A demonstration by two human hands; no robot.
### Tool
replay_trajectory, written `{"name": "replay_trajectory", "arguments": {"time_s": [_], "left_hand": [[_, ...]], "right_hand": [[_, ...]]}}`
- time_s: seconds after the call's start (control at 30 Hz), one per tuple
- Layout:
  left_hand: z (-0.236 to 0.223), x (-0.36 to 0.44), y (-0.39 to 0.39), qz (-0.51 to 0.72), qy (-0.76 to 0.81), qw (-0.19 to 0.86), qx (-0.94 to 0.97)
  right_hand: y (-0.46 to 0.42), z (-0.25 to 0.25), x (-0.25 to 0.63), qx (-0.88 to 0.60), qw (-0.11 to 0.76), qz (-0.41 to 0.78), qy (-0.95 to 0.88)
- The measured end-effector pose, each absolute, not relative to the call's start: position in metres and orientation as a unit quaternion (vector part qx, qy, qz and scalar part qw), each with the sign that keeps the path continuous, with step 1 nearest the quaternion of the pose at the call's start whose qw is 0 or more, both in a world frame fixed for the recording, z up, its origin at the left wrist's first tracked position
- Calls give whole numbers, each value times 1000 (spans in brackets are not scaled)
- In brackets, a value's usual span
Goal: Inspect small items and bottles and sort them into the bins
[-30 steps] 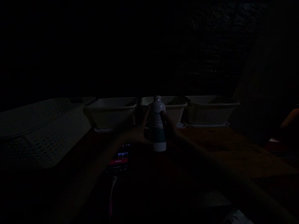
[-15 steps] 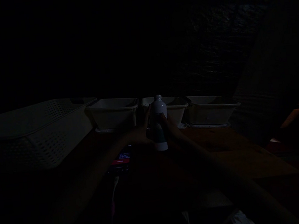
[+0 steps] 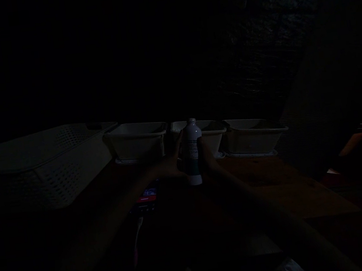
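The scene is very dark. A white bottle with a dark lower band stands upright between my two hands, over the wooden table. My left hand is closed round its left side. Against the right side, my right hand grips it with the fingers mostly hidden. Small print shows on the front of the bottle. Just left of my left forearm lies a lit phone with a white cable running from its near end.
Behind the bottle stand three pale tubs: a left tub, a middle tub and a right tub. A large perforated basket occupies the left side. Another person's arm shows at far right.
The bottle's label now shows more print, where fingers of my right hand covered it before. The view has tilted slightly upward; both hands stay at the bottle.
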State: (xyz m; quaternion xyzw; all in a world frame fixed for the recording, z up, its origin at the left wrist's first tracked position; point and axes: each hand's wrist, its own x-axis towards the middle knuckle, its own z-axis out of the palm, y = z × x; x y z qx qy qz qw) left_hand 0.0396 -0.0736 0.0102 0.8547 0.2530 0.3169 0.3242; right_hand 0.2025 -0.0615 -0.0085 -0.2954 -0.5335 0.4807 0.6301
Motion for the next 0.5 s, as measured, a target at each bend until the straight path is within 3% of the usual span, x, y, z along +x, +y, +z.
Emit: {"name": "replay_trajectory", "arguments": {"time_s": [0.5], "left_hand": [[11,43,-80,326,257,324,850]], "right_hand": [[-73,-8,196,-245,562,575,-543]]}}
